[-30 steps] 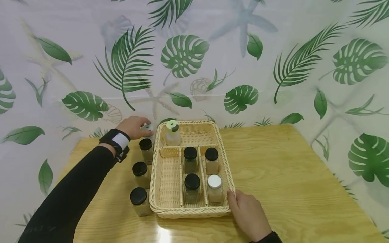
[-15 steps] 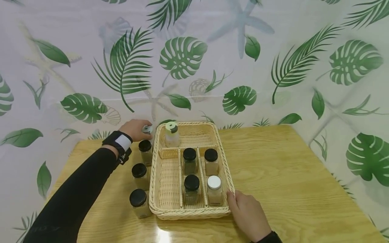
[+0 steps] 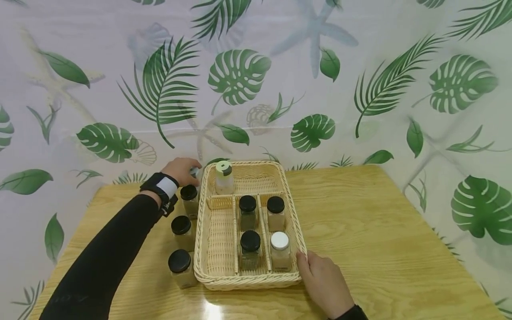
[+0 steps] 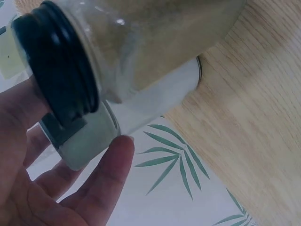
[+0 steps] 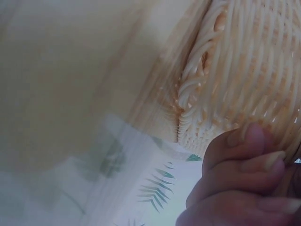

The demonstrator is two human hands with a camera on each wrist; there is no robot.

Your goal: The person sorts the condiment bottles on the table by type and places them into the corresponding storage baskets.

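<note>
At the far left of the wicker basket (image 3: 250,282), my left hand (image 3: 180,170) pinches the pale grey cap of a clear seasoning bottle (image 3: 194,172). In the left wrist view the fingers lie around that cap, and the bottle (image 4: 160,101) is partly covered by a black-lidded jar (image 4: 56,61) nearer the camera. My right hand (image 3: 325,282) grips the basket's front right corner, thumb over the rim. Its curled fingers (image 5: 240,165) press the woven wall from outside. Inside the basket, a green-capped bottle (image 3: 225,180) stands in the back compartment.
Several jars stand in the basket's middle and right compartments, including a white-lidded one (image 3: 280,251). Left of the basket, black-lidded jars (image 3: 181,262) line up on the wooden table (image 3: 360,231). A leaf-print cloth (image 3: 256,75) hangs behind the table's far edge.
My left hand has moved slightly toward the basket with its fingers at the bottle's cap. My right hand keeps its grip on the corner, and the head view has shifted slightly.
</note>
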